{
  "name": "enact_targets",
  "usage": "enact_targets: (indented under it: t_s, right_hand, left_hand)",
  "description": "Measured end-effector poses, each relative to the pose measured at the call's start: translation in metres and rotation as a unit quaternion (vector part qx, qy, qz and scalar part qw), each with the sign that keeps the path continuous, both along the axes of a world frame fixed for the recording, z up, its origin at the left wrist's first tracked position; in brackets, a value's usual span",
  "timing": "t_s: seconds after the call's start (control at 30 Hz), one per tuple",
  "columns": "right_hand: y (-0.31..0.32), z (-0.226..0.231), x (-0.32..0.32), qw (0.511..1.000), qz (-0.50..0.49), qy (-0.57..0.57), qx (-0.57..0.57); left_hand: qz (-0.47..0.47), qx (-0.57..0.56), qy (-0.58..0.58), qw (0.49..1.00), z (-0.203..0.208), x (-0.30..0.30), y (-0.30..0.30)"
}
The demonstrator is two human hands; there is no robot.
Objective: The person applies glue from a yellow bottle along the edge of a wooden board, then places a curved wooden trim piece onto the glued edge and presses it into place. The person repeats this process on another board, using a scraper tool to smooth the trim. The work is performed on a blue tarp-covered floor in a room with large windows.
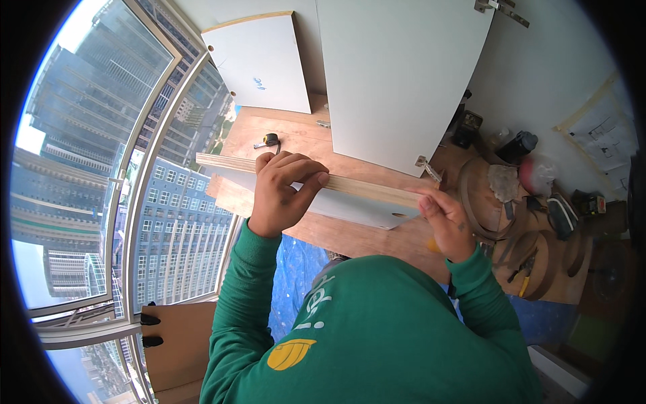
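Observation:
A white-faced plywood panel (346,207) stands on its long edge in front of me, its bare layered edge turned up. My left hand (286,185) is closed over that upper edge left of the middle, thumb on the near side. At the panel's right end, my right hand (444,222) grips the corner between thumb and fingers, partly hidden by the panel. A hole shows in the white face beside the right thumb. Beyond my left hand a black and yellow tape measure (270,139) lies on the wooden worktop (235,138).
Two white panels, a small one (259,64) and a large door (397,74) with metal hinges (424,163), lean at the back. On the right lie rolls of edge banding (531,269), a dark bottle (518,145) and tools. Windows (87,168) line the left; blue sheeting (293,269) lies below.

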State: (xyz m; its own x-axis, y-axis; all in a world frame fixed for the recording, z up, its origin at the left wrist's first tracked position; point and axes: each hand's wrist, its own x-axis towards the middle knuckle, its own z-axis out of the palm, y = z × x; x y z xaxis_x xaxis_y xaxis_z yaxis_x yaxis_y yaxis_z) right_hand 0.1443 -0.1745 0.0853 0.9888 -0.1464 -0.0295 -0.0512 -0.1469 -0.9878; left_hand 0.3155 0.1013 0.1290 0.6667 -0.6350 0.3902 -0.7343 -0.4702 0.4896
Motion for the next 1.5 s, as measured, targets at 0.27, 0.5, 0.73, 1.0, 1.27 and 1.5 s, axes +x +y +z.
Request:
enact_targets:
  t_s: [0.27, 0.5, 0.73, 1.0, 1.27, 1.5]
  right_hand:
    - [0.001, -0.006, 0.002, 0.999, 0.003, -0.042, 0.022]
    - [-0.007, -0.015, -0.003, 0.994, 0.047, -0.009, 0.098]
    - [-0.005, -0.018, -0.006, 0.994, 0.039, -0.005, 0.098]
    - [-0.004, -0.016, -0.009, 0.989, 0.028, 0.010, 0.146]
    - [0.001, -0.020, 0.002, 0.994, -0.056, -0.003, 0.095]
    - [0.004, -0.019, 0.004, 0.989, -0.068, -0.013, 0.132]
  left_hand:
    - [0.149, -0.152, 0.108, 0.971, -0.020, 0.003, -0.015]
    - [0.099, -0.148, 0.025, 0.984, -0.019, 0.004, -0.017]
    - [0.094, -0.018, -0.123, 0.988, -0.021, -0.002, -0.018]
    - [0.098, -0.018, -0.152, 0.983, -0.025, -0.005, -0.018]
    - [0.102, -0.014, -0.174, 0.979, -0.027, -0.003, -0.021]
    - [0.102, -0.006, -0.180, 0.978, -0.030, -0.001, -0.020]
